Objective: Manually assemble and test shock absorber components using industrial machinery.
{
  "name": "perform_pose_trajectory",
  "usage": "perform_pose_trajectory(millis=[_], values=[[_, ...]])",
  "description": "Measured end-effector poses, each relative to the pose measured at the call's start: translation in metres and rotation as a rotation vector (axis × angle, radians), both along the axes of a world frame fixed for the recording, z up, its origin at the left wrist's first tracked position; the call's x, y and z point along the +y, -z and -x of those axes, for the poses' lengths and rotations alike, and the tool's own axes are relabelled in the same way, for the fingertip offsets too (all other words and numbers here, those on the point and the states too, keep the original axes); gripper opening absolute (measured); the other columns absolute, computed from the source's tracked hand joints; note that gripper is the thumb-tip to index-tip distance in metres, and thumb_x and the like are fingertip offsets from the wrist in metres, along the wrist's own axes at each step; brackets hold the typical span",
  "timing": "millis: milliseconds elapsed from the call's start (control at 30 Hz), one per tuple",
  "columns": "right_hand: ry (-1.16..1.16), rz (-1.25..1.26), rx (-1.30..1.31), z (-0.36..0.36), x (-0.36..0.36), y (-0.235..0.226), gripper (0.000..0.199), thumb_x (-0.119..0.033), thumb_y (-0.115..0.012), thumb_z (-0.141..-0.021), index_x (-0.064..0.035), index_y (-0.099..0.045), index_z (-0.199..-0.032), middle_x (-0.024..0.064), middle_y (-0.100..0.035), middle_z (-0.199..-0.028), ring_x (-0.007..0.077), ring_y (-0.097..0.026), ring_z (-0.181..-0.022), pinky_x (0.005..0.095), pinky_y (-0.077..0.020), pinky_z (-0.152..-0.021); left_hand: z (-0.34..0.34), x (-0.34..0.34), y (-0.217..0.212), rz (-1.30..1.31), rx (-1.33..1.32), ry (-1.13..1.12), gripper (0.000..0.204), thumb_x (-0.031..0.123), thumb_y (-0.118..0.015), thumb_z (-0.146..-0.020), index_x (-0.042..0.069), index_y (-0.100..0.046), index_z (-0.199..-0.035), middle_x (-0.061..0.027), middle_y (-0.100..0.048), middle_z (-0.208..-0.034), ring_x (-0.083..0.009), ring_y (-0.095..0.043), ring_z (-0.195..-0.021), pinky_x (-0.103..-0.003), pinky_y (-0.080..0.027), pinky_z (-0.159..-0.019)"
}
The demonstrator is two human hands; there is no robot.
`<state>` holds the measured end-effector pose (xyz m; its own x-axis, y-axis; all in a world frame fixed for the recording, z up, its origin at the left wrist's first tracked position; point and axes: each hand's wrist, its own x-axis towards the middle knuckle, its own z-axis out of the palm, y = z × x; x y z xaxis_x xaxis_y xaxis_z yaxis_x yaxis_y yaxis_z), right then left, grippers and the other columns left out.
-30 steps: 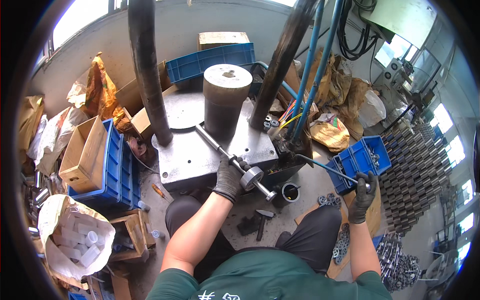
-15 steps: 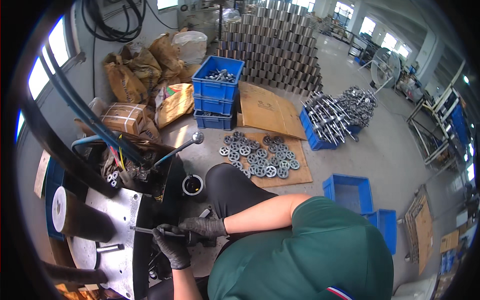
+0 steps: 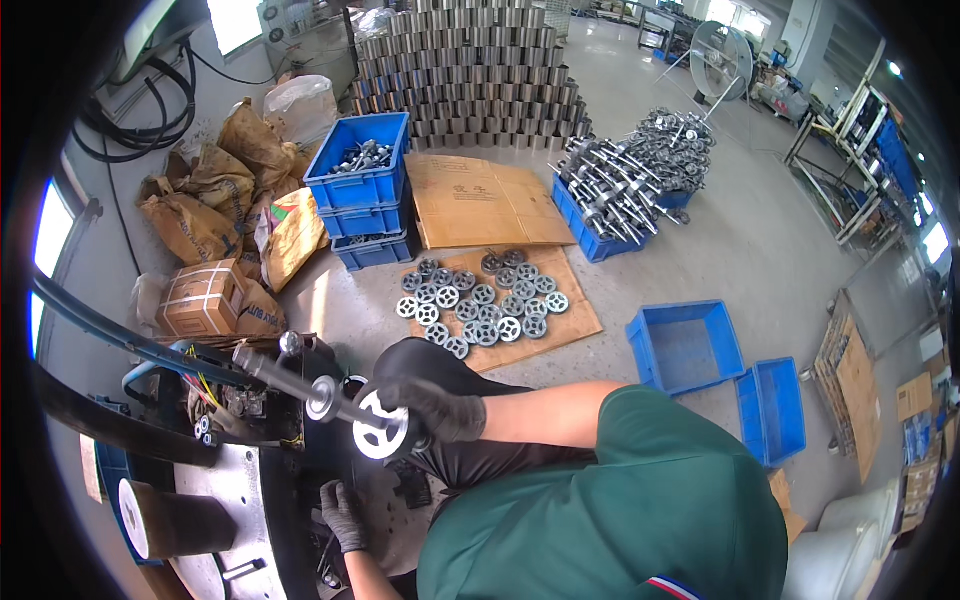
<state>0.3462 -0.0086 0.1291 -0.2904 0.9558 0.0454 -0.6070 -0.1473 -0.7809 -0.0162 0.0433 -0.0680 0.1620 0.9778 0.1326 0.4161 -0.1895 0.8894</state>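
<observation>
My right hand point(image 3: 440, 410), in a dark glove, is closed around the near end of a metal shaft point(image 3: 284, 380). A bright spoked wheel point(image 3: 381, 425) sits on this shaft against my fingers, and a smaller round collar point(image 3: 322, 398) is farther along it. The shaft tilts up to the left, its far end blurred. My left hand point(image 3: 343, 515), also gloved, is low beside the machine's metal plate point(image 3: 262, 525). Its fingers look loosely stretched, with nothing visible in them. A thick dark cylinder point(image 3: 180, 520) stands out over the plate, near a short metal pin point(image 3: 244, 569).
Several spoked wheels point(image 3: 488, 310) lie on flat cardboard point(image 3: 570, 318) ahead. Stacked blue crates point(image 3: 357, 190) hold metal parts; another crate point(image 3: 595, 235) is heaped with shafts. Two more blue crates point(image 3: 685, 345) are at the right. A ball-topped lever point(image 3: 291, 343) rises beside the machine.
My right hand has lifted away from the machine, now with the wheeled shaft in it. My left hand has come off the rod it held and moved lower. The view has shifted to the right.
</observation>
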Motion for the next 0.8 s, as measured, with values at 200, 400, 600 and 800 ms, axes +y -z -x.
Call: perform_pose_trajectory(millis=[200,400,600,800], values=[[0.563,0.055,-0.061,-0.142,-0.032,0.040,0.052,-0.049,-0.061,-0.103,-0.0077,-0.058,-0.133,0.0078,-0.071,-0.102,0.0164,-0.071,-0.081,0.0339,-0.0609,-0.070,-0.019,-0.016,-0.010,0.163,0.378,0.168,0.022,0.018,-0.066,-0.100,-0.001,-0.067,-0.111,-0.0232,-0.073,-0.095,-0.0352,-0.070,-0.087,-0.044,-0.054,-0.083],[1.001,0.743,-0.246,-0.245,-0.083,0.216,0.030,-0.043,-0.067,-0.096,-0.0132,-0.066,-0.098,0.0019,-0.061,-0.071,0.0134,-0.053,-0.049,0.0288,-0.0424,-0.040,-0.001,-0.020,0.019,0.344,0.510,0.241,0.027,0.023,-0.069,-0.097,0.000,-0.069,-0.110,-0.0255,-0.074,-0.099,-0.0438,-0.071,-0.094,-0.047,-0.054,-0.086],[1.238,1.075,-0.527,-0.329,-0.127,0.336,0.034,-0.039,-0.068,-0.093,-0.0063,-0.064,-0.101,0.0091,-0.063,-0.072,0.0211,-0.055,-0.049,0.0382,-0.0441,-0.043,0.038,-0.029,0.051,0.465,0.574,0.192,0.031,0.028,-0.069,-0.096,0.000,-0.071,-0.111,-0.0274,-0.074,-0.102,-0.0465,-0.071,-0.100,-0.050,-0.055,-0.088],[1.591,0.978,-1.064,-0.528,-0.154,0.320,0.056,-0.048,-0.071,-0.088,-0.0026,-0.063,-0.120,0.0283,-0.073,-0.112,0.0464,-0.069,-0.111,0.0489,-0.0527,-0.096,0.005,-0.018,0.050,0.426,0.728,0.299,0.035,0.033,-0.068,-0.095,0.000,-0.070,-0.108,-0.0289,-0.073,-0.101,-0.0500,-0.069,-0.099,-0.053,-0.054,-0.087]])
